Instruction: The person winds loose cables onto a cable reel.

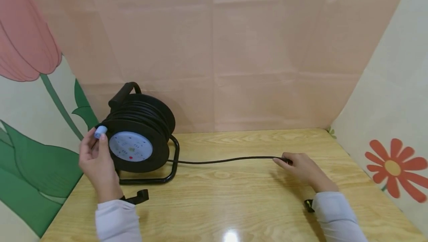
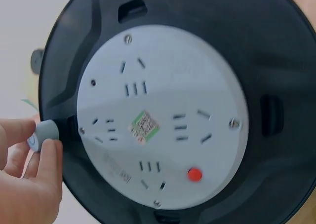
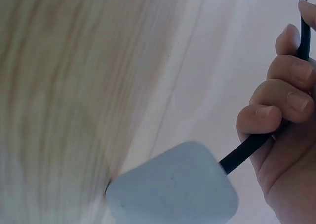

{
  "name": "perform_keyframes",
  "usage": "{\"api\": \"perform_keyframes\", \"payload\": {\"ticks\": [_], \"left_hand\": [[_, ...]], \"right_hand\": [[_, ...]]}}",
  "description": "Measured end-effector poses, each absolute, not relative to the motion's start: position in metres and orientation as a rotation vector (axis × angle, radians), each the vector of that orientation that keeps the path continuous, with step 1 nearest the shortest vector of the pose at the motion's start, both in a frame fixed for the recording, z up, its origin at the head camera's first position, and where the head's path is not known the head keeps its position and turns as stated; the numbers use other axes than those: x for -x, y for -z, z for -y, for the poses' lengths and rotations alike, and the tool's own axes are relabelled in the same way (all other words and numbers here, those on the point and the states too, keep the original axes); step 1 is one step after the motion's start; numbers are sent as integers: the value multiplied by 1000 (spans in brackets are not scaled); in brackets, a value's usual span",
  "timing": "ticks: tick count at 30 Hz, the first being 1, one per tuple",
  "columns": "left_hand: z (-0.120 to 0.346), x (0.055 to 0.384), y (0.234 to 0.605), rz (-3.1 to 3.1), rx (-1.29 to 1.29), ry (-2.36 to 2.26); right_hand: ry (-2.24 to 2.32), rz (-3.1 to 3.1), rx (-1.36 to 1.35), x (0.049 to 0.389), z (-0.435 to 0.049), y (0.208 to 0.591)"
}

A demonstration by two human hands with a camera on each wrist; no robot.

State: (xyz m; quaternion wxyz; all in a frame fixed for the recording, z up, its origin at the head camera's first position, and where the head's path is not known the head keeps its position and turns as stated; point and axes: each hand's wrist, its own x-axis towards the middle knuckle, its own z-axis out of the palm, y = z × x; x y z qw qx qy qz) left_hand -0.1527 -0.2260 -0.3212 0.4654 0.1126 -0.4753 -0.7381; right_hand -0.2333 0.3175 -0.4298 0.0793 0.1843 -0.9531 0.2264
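At the left of the head view stands a black cable reel point(image 1: 160, 123), its face carrying a pale round socket panel point(image 2: 168, 100) with a red button. My left hand point(image 1: 100, 164) pinches the small light-blue crank knob point(image 2: 45, 135) at the reel's left rim between thumb and fingers. Out to the right, my right hand point(image 1: 305, 169) has its fingers curled round the black cable point(image 1: 224, 160), which runs from the low side of the reel. Below that hand, in the right wrist view, a pale plug point(image 3: 173, 189) hangs at the cable's end.
The reel rests on a black tubular frame point(image 1: 147, 180) with a carrying handle point(image 1: 122, 95) on top. Under everything is a wood-grain table point(image 1: 214, 197). A pinkish backdrop point(image 1: 260, 49) rises behind its back edge, and flower-printed sheets stand on both sides.
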Motion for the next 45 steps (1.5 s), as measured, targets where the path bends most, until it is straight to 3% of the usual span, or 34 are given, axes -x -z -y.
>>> {"api": "perform_keyframes", "payload": {"ticks": [19, 35, 45], "left_hand": [[213, 158, 321, 1199, -181, 1734], [206, 161, 325, 1527, -112, 1327], [189, 161, 322, 1606, -9, 1209]], "right_hand": [[-647, 2865, -573, 227, -305, 425], [-629, 2924, -604, 229, -301, 432], [-495, 2858, -784, 234, -304, 436]]}}
